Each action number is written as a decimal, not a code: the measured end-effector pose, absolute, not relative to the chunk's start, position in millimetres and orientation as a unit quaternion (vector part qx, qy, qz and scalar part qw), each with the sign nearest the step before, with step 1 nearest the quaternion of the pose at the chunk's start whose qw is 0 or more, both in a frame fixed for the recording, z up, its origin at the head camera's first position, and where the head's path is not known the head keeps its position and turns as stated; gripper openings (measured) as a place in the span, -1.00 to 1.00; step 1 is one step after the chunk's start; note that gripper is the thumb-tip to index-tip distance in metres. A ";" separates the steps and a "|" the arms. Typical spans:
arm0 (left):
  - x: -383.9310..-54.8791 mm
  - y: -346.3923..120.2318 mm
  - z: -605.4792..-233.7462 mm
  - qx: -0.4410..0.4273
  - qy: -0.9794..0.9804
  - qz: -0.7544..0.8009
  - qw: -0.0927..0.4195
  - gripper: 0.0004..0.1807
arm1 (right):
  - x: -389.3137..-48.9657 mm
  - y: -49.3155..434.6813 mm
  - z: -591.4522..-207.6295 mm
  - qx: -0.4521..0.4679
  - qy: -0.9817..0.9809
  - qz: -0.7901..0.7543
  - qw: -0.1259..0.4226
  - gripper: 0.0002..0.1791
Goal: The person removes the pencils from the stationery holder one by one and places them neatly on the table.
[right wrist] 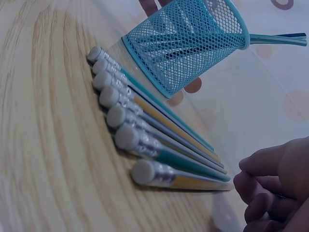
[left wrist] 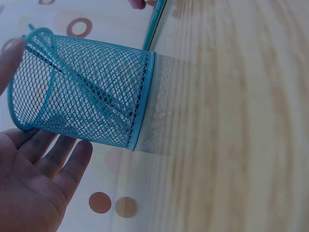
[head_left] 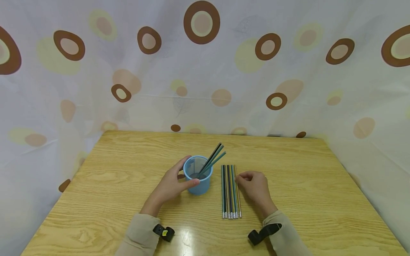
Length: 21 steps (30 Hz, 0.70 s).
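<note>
My left hand (head_left: 173,185) holds a light blue mesh pencil cup (head_left: 199,188), thumb at the near side of the rim and fingers around the far left side. The cup stands upright on the table, and three dark and green pencils (head_left: 211,161) lean to the right inside it. To its right, several pencils (head_left: 228,192) lie side by side in a row, eraser ends toward me. At the right end of that row my right hand (head_left: 256,186) pinches a yellow pencil (right wrist: 198,182) near its far end; the fingers partly hide that end.
The wooden table (head_left: 304,170) extends to both sides of the hands. Behind it hangs a white curtain (head_left: 224,81) with brown and beige circles. Each sleeve carries a black strap (head_left: 264,233) at the wrist.
</note>
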<state>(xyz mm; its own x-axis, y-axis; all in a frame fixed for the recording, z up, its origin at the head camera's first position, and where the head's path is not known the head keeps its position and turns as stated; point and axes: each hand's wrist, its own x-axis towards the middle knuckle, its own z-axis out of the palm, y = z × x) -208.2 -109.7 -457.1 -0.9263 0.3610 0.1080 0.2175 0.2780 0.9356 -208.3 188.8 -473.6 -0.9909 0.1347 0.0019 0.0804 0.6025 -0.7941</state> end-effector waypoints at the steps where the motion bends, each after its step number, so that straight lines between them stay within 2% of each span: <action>1: -208.2 -109.8 -457.1 0.182 0.796 0.573 0.063 -0.06 | -208.0 188.4 -473.1 -0.060 -0.892 0.446 0.032 -0.80; 21: -207.3 -108.1 -455.0 0.175 0.796 0.575 0.067 -0.07 | -204.8 182.5 -455.5 -0.030 -0.855 0.514 0.057 -0.79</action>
<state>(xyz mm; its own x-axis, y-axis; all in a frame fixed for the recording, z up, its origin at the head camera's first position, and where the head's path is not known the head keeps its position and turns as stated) -207.3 -108.1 -455.0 -0.9301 0.3550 0.0944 0.2013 0.2775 0.9394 -204.8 182.5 -455.5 -0.9918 0.1096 0.0659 -0.0067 0.4701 -0.8826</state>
